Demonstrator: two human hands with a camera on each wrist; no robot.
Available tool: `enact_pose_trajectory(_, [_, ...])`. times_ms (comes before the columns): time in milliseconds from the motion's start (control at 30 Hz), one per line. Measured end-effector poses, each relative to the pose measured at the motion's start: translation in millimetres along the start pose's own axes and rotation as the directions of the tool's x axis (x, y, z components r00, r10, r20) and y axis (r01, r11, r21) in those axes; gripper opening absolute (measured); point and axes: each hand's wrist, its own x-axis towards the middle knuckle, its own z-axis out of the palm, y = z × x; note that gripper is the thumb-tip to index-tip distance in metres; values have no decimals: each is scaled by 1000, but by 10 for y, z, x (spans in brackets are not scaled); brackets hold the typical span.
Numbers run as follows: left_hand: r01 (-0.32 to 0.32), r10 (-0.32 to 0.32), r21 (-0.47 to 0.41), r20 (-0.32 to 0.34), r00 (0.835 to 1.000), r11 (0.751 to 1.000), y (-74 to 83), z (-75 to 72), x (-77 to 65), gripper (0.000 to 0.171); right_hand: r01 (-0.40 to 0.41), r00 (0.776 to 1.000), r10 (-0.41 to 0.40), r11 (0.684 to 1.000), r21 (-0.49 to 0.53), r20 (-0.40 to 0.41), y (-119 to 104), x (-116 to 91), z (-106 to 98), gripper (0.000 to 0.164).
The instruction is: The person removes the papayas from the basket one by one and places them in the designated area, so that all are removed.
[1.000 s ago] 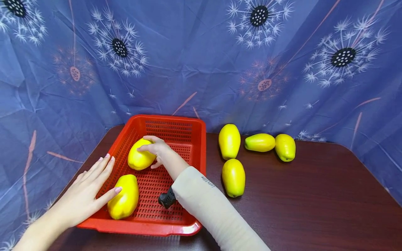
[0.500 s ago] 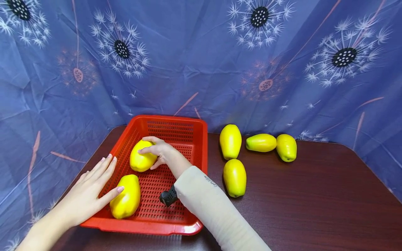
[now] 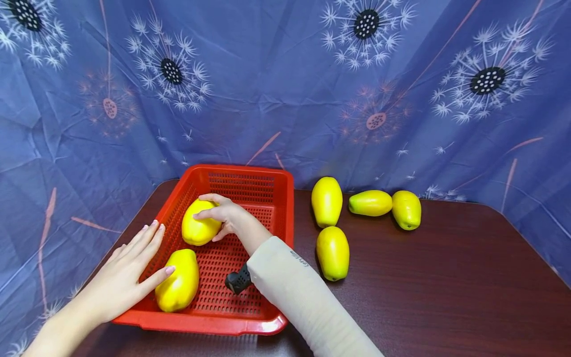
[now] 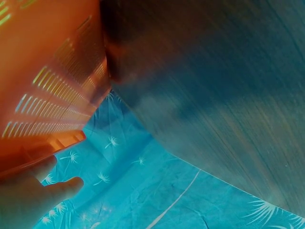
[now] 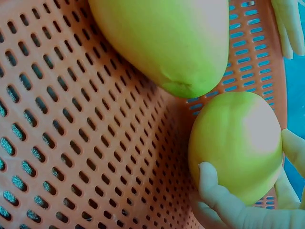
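In the head view, a yellow papaya (image 3: pixel 196 229) lies in the back left part of the red plastic basket (image 3: pixel 263 171). My right hand (image 3: pixel 227 215) grips it, fingers and thumb curled around its sides; the right wrist view shows this papaya (image 5: pixel 233 143) between the fingers and thumb. A second papaya (image 3: pixel 182 285) lies nearer the front left of the basket. My left hand (image 3: pixel 125 277) rests on the basket's left rim with its fingers straight, and the thumb reaches over the front papaya. Whether the thumb touches that fruit I cannot tell.
Right of the basket, two papayas stand end to end, the rear one (image 3: pixel 327 201) and the front one (image 3: pixel 333 253). Another pair, a papaya (image 3: pixel 370 203) and its neighbour (image 3: pixel 406 210), lies farther right. A blue patterned curtain (image 3: pixel 285 74) hangs behind the brown table (image 3: pixel 446 277).
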Motion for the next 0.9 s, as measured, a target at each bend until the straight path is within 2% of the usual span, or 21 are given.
enact_pose_trajectory(233, [4,-4,5,2,1000,1000,5,-12,-10,77,27,999,-25,999,-34,36,-78,-49,15,48])
enact_pose_trajectory(433, [6,-6,9,4,1000,1000,30,-20,-9,77,48,996,-52,997,55,72,-259,-141,-61,51])
enact_pose_trajectory(600, [7,-7,16,11,1000,1000,27,-35,1,78,79,992,-91,989,128,89,-481,-260,-222,52])
enact_pose_trajectory(900, [5,-5,16,-1,1000,1000,3,-20,-5,78,131,979,-153,979,158,134,-741,-567,-592,53])
